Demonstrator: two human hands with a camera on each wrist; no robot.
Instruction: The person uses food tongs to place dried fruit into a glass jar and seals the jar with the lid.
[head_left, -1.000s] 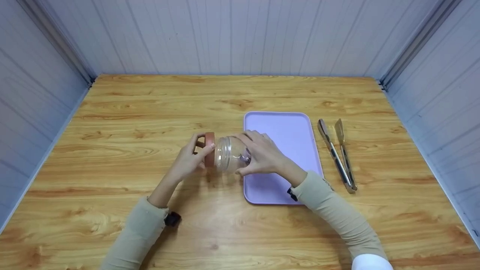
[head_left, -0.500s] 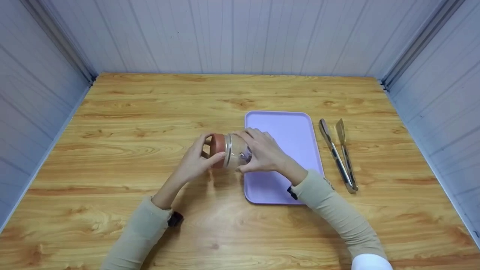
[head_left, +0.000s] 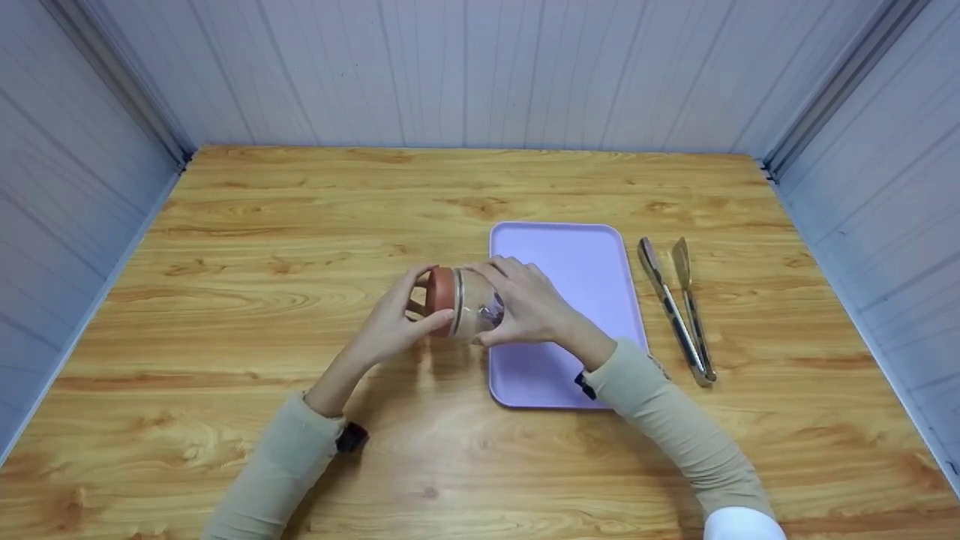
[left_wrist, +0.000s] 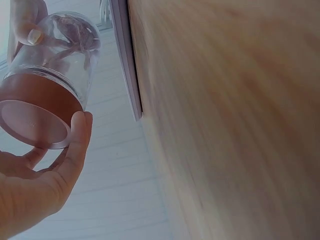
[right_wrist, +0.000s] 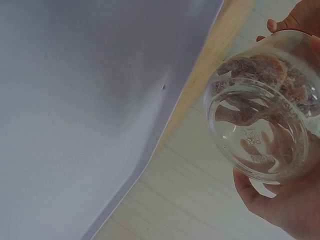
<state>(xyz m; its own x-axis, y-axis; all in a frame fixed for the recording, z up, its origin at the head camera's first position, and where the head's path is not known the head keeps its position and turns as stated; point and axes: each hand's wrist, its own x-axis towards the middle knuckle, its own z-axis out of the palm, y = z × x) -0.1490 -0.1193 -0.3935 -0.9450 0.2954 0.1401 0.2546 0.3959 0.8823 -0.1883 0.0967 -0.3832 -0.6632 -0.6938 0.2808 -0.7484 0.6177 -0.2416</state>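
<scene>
Over the left edge of the tray, a clear jar [head_left: 470, 311] lies on its side in the air. My right hand [head_left: 529, 307] grips its body near the base, thumb below and fingers over the top. The reddish-brown lid [head_left: 441, 301] sits against the jar's mouth, which points left. Curled around that lid are the fingers and thumb of my left hand [head_left: 390, 322]. Brownish, crinkled dried pieces [right_wrist: 257, 70] show inside the jar in the right wrist view, gathered near its base.
A lilac rectangular tray [head_left: 566, 277] lies on the wooden table [head_left: 300, 225], partly under the right hand and forearm. To its right rest metal tongs [head_left: 670, 311], spread in a narrow V. Pale panelled walls [head_left: 480, 75] enclose the table's back and sides.
My left hand has brought the lid rightward from just off the jar's mouth onto it, and the lid has since turned or shifted slightly. The right hand keeps its grip almost unmoved.
</scene>
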